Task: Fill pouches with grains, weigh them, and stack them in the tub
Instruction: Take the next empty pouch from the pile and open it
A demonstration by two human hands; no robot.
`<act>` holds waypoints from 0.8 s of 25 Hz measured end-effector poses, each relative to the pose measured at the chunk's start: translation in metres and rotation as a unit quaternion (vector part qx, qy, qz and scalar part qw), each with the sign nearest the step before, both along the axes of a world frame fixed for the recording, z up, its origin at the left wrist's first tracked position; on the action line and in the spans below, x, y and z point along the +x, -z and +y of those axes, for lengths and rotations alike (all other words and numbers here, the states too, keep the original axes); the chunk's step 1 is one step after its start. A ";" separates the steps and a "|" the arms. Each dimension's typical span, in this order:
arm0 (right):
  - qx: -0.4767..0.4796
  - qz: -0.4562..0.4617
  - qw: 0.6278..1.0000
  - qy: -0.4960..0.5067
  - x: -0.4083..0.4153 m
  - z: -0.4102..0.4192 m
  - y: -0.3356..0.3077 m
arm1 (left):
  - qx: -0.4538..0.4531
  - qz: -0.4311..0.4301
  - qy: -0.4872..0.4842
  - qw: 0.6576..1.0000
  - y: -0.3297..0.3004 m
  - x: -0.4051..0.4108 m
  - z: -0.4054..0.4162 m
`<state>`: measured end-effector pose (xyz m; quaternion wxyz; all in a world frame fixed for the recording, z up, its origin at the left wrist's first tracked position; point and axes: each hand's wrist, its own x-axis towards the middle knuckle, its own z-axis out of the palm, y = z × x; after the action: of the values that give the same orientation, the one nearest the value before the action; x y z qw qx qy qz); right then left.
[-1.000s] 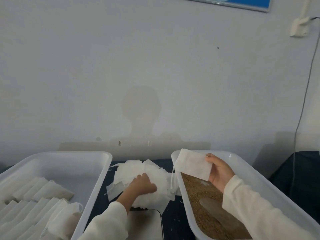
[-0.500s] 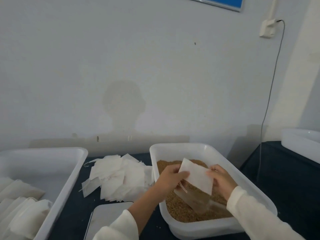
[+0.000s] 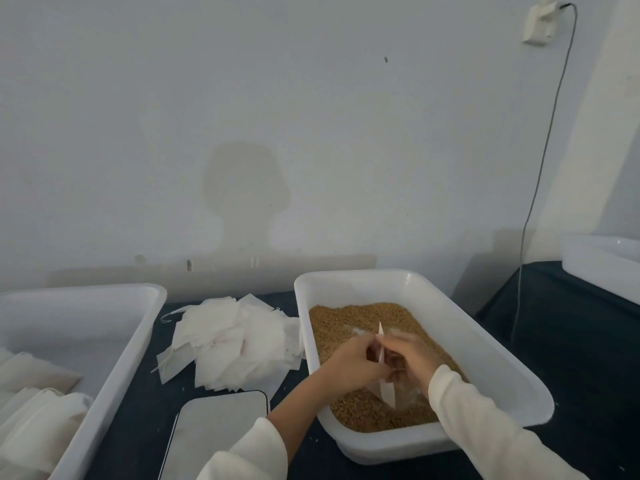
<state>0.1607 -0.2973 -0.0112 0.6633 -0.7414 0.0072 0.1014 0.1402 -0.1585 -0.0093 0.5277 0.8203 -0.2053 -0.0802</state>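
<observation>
1. two hands meet over the right-hand tub, both pinching one thin white pouch [image 3: 381, 344] that is seen edge-on between them.
2. the left hand [image 3: 353, 363] has its fingers curled round the left side of the pouch; the right hand [image 3: 410, 358] has its fingers curled round the right side. the fingertips are blurred, so the exact grip is hard to make out.
3. the lower end of the pouch hangs down to the grains [image 3: 360, 317], beside a clear scoop [image 3: 407, 396] lying half sunk in them.
4. the brown grains fill the bottom of a white grain tub [image 3: 485, 362], which sits on a dark table [image 3: 571, 341].
5. both arms wear cream sleeves [image 3: 485, 420] that reach in from the bottom edge.
6. left of the grain tub, a loose heap of empty pouches [image 3: 232, 344] lies on the table, some with thin strings showing.
7. in front of that heap sits a flat scale [image 3: 218, 434] with a pale top and dark rim.
8. at the far left, a second white tub [image 3: 114, 327] holds filled pouches [image 3: 38, 417] laid in rows.
9. a third white container [image 3: 602, 265] shows at the right edge, and a cable [image 3: 540, 168] runs down the pale wall.
</observation>
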 end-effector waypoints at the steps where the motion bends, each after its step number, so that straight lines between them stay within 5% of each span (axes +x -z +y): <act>1: 0.008 -0.002 1.000 0.007 0.001 0.000 0.002 | -0.021 0.023 0.004 1.000 0.000 0.001 0.000; 7: 0.061 -0.045 0.997 -0.026 0.001 -0.002 0.008 | -0.134 0.063 -0.047 0.988 0.001 0.004 0.000; 20: 0.085 -0.052 0.994 -0.038 0.000 -0.004 0.006 | -0.119 0.037 -0.046 0.991 0.004 0.004 0.002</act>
<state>0.1604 -0.3010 -0.0170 0.7187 -0.6867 -0.0646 0.0881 0.1442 -0.1565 -0.0130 0.6319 0.7568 -0.1558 -0.0606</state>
